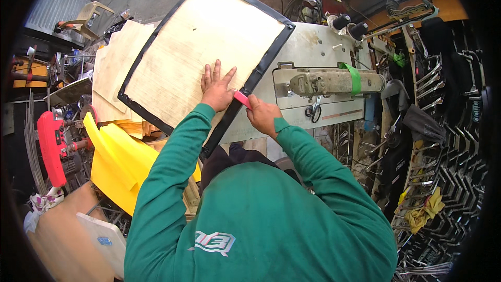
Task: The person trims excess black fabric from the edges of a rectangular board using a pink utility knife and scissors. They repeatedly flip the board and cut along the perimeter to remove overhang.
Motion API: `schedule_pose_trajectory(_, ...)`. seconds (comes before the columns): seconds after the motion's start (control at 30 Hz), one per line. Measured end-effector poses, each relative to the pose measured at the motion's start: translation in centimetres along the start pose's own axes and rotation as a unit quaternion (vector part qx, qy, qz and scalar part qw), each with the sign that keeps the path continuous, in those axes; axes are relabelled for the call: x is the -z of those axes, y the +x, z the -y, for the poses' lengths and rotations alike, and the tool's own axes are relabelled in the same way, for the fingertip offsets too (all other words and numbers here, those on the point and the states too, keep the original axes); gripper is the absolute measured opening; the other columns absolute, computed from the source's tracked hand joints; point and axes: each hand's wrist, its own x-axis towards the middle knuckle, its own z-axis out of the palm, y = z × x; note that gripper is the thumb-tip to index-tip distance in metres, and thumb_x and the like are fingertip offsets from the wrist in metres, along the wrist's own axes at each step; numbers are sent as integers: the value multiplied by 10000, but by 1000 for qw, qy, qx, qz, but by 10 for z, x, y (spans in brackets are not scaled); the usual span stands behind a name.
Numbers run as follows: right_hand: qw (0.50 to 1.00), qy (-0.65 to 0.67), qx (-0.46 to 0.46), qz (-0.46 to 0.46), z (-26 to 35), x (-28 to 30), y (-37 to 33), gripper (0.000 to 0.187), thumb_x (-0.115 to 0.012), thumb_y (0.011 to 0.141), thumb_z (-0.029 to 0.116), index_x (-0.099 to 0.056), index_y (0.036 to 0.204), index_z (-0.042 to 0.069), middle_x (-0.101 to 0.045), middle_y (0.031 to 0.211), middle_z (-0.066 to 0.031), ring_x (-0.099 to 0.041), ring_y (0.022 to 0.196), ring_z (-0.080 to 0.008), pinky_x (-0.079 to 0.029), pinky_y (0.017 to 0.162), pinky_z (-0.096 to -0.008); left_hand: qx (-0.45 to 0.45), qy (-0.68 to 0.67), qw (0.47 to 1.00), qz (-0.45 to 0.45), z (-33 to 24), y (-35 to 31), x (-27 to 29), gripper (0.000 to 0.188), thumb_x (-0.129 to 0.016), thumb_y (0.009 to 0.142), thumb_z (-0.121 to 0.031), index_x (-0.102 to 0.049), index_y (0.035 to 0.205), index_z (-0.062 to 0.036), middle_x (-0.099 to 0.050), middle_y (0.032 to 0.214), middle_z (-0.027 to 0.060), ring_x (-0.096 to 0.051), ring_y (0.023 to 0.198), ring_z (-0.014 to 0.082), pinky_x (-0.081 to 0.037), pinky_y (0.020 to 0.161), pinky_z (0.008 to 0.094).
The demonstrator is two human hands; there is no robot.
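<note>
A square plywood panel [188,36] lies tilted over the worktable, with black sheet material [271,47] folded over its edges. My left hand [217,87] is spread on the bare wood beside the right-hand edge. Its thumb comes close to a slim red-handled tool [242,99]. My right hand [263,114] grips that tool, which crosses the black border; its working end cannot be made out. Right of my right hand, black-handled scissors [313,110] rest on the pale tabletop [292,120].
An industrial sewing machine [334,82] with a green band sits on the table's right side. Thread cones [349,25] stand behind it. Plywood sheets [112,68] and yellow sheet material [117,159] are on the left, near a red machine [50,149]. Metal frames [443,177] crowd the right.
</note>
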Motion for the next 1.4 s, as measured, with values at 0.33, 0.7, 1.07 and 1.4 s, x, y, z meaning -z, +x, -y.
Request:
schedule_pose_trajectory(0.33, 977, -88, 174, -91, -33, -20, -10, 560, -677, 1044, 275, -490, 1540, 93, -720, 1251, -228, -640, 1294, -368, -498, 1092, -498, -164, -518, 835, -86, -91, 0, -7, 130, -722, 895, -124, -675, 848, -12, -585, 717, 150, -574, 637, 195, -485, 603, 371)
schedule_pose_trajectory(0.7, 981, -61, -35, 182, 51, -27, -50, 441, -696, 1034, 261, -599, 1449, 145, -741, 1128, -154, -725, 983, -327, -575, 855, -495, -372, -543, 732, -178, -117, -102, 29, 204, -805, 784, -160, -612, 747, -101, -619, 737, 124, -636, 655, 351, -515, 586, 465)
schedule_pose_trajectory(1.07, 977, 82, -192, -50, -5, -38, -57, 435, -714, 1047, 349, -574, 1430, 199, -722, 828, -211, -737, 793, -483, -548, 697, -569, -455, -515, 721, -91, -162, -90, 26, 223, -782, 836, -167, -582, 772, -88, -621, 740, 89, -663, 688, 338, -504, 576, 487)
schedule_pose_trajectory(1.4, 994, -21, -107, 1, -65, 21, 28, 421, -749, 1009, 359, -636, 1369, 170, -731, 875, -203, -753, 849, -420, -591, 777, -507, -460, -524, 689, -198, -186, -4, 70, 211, -816, 825, -182, -621, 768, -124, -648, 745, 58, -671, 689, 322, -528, 596, 457)
